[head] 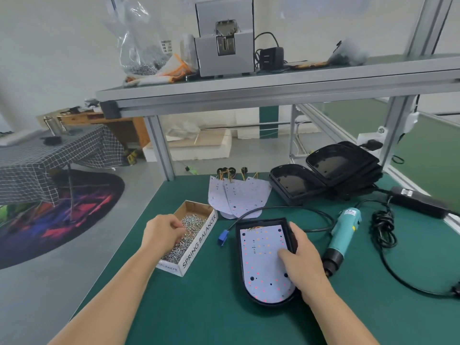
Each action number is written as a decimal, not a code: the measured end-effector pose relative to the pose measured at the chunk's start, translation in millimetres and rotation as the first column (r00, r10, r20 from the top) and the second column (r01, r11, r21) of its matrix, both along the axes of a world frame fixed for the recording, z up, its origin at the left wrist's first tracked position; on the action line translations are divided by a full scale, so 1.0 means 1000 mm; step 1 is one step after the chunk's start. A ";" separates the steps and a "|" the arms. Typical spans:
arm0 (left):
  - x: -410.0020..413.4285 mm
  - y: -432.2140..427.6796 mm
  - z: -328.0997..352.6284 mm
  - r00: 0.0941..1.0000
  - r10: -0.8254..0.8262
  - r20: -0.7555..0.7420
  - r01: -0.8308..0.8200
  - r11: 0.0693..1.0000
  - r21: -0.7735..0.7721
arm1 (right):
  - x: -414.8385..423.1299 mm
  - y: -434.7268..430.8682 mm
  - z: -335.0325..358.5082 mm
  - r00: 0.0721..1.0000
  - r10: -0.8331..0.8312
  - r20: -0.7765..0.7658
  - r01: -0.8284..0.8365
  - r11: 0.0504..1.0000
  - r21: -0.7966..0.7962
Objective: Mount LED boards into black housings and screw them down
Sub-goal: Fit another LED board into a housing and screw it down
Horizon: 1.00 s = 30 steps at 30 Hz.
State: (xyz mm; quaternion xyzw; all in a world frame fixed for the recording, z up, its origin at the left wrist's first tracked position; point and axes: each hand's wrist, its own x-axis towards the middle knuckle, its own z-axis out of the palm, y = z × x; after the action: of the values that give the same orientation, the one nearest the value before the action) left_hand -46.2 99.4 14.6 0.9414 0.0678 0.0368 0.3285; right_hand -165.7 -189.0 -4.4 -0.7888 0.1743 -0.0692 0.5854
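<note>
A white LED board point(263, 260) lies inside a black housing point(242, 277) on the green mat in front of me. My right hand point(302, 260) rests on the board's right side and grips the housing's right edge. My left hand point(164, 231) reaches into a cardboard box of screws point(199, 241), fingers pinched among the screws; whether a screw is held is hidden. A teal electric screwdriver point(342, 234) lies to the right of the housing. Spare LED boards point(239, 195) lie behind, and empty black housings point(323, 173) are stacked at the back right.
A blue connector point(221, 237) on a black cable lies left of the housing. The screwdriver's coiled cord point(383, 227) and power supply point(418, 201) sit at the right. An aluminium shelf point(249, 93) hangs overhead. The table's left edge drops to the floor.
</note>
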 end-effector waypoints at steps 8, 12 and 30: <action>0.000 -0.028 0.013 0.990 0.052 -0.134 -0.142 0.494 -0.858 | -0.001 -0.004 0.015 0.994 0.058 -0.097 -0.059 0.998 -0.012; -0.021 -0.066 0.032 0.941 -0.246 -0.233 -0.252 -0.050 -0.966 | -0.005 -0.022 0.026 0.985 0.047 -0.164 -0.096 0.948 -0.303; -0.064 -0.142 0.040 0.786 -0.531 -0.317 -0.460 -0.159 -0.874 | 0.004 -0.121 0.015 0.887 -0.395 -0.240 0.356 0.915 -0.191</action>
State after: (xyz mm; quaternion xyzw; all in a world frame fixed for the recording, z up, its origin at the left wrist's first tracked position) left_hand -109.8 -42.2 54.1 0.2921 0.1429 -0.3481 0.8792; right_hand -162.0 -310.1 10.3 -0.7815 0.3977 -0.0839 0.4734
